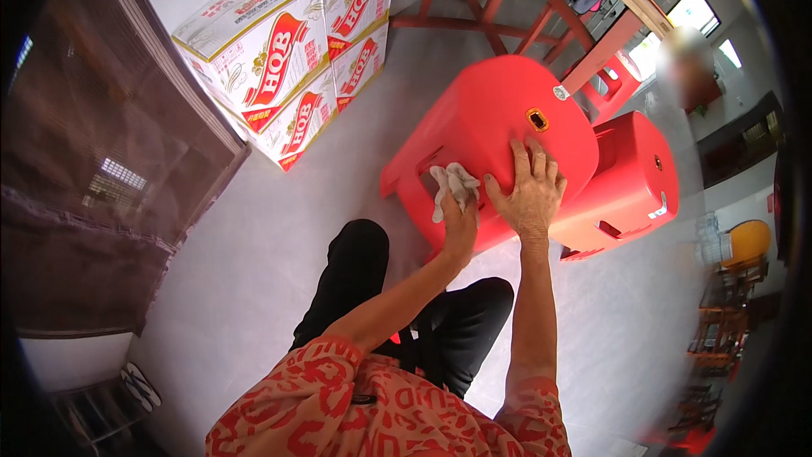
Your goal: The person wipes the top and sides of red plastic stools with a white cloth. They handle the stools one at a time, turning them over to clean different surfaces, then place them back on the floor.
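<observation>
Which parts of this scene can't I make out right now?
- Head view: the side of the front red stool behind the white cloth, covered by the cloth and the left hand.
- Head view: the right hand's palm, hidden by its own back.
- Head view: part of the second red stool, behind the front one.
- Head view: the upper right carton's top, cut by the upper edge.

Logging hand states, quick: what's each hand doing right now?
Left hand: closed on a white cloth.
Right hand: open, resting flat on the nearer red stool.
</observation>
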Motion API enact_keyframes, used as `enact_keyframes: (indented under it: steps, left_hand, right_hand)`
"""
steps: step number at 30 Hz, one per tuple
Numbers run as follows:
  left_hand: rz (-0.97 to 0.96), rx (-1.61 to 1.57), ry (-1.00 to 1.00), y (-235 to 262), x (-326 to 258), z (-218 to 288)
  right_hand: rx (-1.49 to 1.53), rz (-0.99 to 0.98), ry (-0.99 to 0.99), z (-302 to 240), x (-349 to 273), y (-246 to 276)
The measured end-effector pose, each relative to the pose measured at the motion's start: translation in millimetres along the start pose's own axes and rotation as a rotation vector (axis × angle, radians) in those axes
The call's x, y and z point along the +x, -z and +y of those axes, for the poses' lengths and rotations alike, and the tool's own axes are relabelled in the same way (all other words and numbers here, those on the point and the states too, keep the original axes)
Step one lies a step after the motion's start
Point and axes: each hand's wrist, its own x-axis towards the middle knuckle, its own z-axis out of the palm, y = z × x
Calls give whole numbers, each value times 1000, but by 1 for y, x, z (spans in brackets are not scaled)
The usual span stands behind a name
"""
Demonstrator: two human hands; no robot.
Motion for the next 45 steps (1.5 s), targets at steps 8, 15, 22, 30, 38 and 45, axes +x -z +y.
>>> enact_keyframes:
  steps: [8,15,22,30,38,45]
  left_hand:
    - [-77,5,-109,0,-1,23]
    - [-129,251,-354,-13,22,51]
    - [-672,-553,258,-33,11,100]
    - [-340,804,-654,-62,33,120]
    - [-388,1277,-866,-46,82,71]
    - [-393,1436,-1058,-49,69,73]
  right_hand:
    - [349,47,-20,15,-1,9]
    - [480,55,-88,12,0,15]
    - [1092,144,-50,-8,-6,32]
    - [448,492,-156,34,5,45]
    - [345,-64,-116,71,14,5]
    - [105,-198,-301,120,57,-17]
